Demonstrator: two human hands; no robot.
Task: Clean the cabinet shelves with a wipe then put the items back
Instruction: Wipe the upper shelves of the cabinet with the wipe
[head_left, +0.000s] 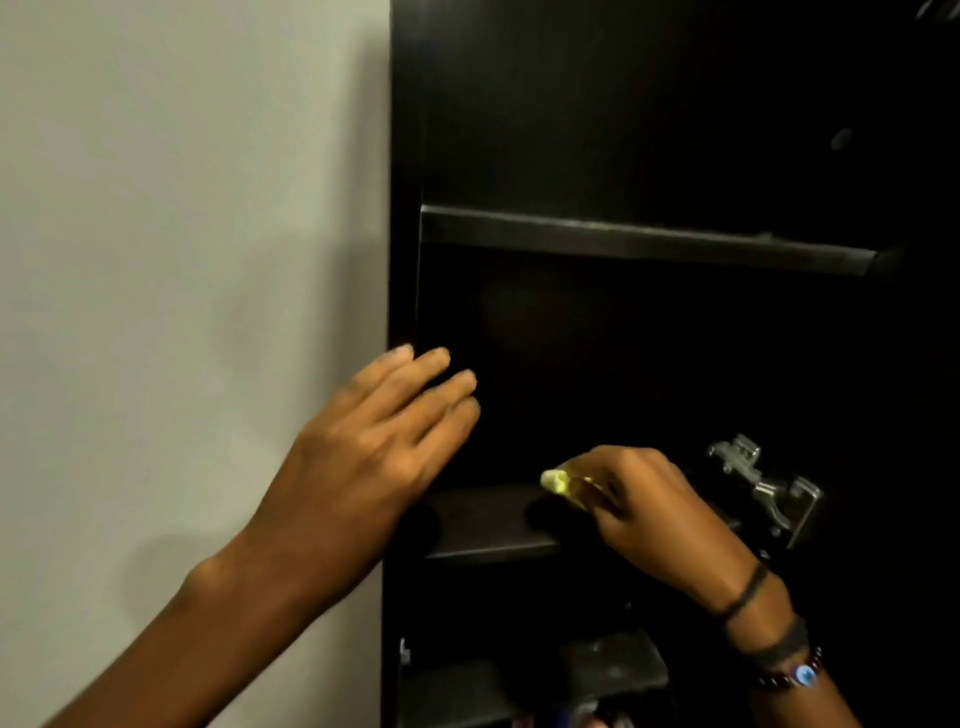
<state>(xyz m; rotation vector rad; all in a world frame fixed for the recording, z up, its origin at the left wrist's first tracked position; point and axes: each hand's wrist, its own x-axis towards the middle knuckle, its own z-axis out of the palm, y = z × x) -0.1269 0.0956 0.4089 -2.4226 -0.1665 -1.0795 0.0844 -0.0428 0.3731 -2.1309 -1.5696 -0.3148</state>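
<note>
cabinet (405, 156) panels are reading as dark matt wood-type board, grain not resolvable; upper shelf (644, 239) edge is catching a dull sheen. hinge (763, 483) is showing bright glossy metal. yellow wipe (558, 482) is looking soft, crumpled, cloth-like. wall (182, 208) is looking smooth, matt, painted. bracelet (805, 674) beads are shining glossy.

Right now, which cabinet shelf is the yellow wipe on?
The middle shelf, level with the metal hinge: the right hand holds the yellow wipe against it. The upper shelf sits well above, the lower shelf below.
</note>
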